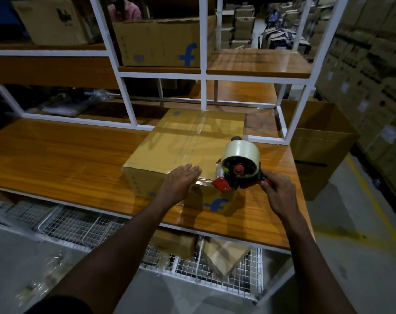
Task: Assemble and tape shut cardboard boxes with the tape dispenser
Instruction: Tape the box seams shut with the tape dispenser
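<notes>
On table (56, 159), box (181, 143) under both hands (181, 180)

We see a dim scene whose corners sink to near black. Light falls from above and ahead — it lays a warm glare on the table (68, 155) and a sheen along the strip of tape (193, 143) on the box (160, 143). The pale roll on the tape dispenser (238, 163) is the brightest spot. The left hand (181, 180) and right hand (279, 192) throw soft shadows toward us. The white shelf frame (203, 64) bows with wide-angle distortion, and the cartons (373, 75) at the right edge look smeared and grainy.
</notes>
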A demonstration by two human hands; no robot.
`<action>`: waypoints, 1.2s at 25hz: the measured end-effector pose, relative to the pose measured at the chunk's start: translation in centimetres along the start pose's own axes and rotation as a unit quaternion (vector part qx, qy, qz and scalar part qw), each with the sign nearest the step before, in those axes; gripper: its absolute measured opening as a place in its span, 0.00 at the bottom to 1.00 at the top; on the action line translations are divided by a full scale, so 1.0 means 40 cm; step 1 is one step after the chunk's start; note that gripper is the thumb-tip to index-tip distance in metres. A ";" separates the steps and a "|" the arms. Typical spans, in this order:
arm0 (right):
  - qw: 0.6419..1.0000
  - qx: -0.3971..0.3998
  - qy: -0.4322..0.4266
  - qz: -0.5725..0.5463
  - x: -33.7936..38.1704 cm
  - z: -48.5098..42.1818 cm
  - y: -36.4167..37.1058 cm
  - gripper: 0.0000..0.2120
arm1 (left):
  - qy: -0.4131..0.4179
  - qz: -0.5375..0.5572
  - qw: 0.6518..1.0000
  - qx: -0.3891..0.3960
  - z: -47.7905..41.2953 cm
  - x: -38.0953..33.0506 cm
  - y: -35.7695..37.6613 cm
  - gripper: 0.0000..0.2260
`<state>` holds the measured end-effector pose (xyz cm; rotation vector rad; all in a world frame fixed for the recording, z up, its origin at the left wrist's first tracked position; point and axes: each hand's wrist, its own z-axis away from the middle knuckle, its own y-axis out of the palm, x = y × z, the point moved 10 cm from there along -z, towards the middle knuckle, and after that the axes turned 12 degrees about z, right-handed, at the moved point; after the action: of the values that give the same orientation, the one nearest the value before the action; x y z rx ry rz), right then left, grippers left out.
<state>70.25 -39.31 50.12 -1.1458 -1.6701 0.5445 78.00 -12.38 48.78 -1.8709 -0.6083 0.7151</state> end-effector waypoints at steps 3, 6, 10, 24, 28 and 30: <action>0.999 -0.027 0.038 -0.014 -0.088 0.039 -0.037 0.17 | -0.002 -0.011 1.000 -0.027 0.011 0.013 -0.008 0.27; 0.999 -0.033 0.040 -0.015 -0.102 0.057 -0.035 0.16 | -0.018 -0.039 0.999 -0.013 0.006 -0.008 0.003 0.29; 0.999 -0.029 0.034 -0.018 -0.111 0.051 -0.011 0.17 | 0.012 -0.042 0.997 0.057 -0.045 -0.127 0.076 0.33; 0.990 -0.041 0.123 -0.060 -0.294 0.215 0.006 0.28 | 0.012 0.015 1.000 -0.004 -0.052 -0.157 0.059 0.31; 0.995 -0.031 0.096 -0.003 -0.246 0.192 0.054 0.26 | 0.007 0.024 1.000 -0.002 -0.050 -0.148 0.063 0.31; 0.993 -0.030 0.111 0.013 -0.240 0.193 0.083 0.25 | 0.004 0.024 1.000 -0.005 -0.051 -0.144 0.061 0.31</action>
<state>65.23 -45.01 39.85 -1.2269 -1.4901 0.3698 75.64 -18.51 48.39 -1.9012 -0.5649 0.7360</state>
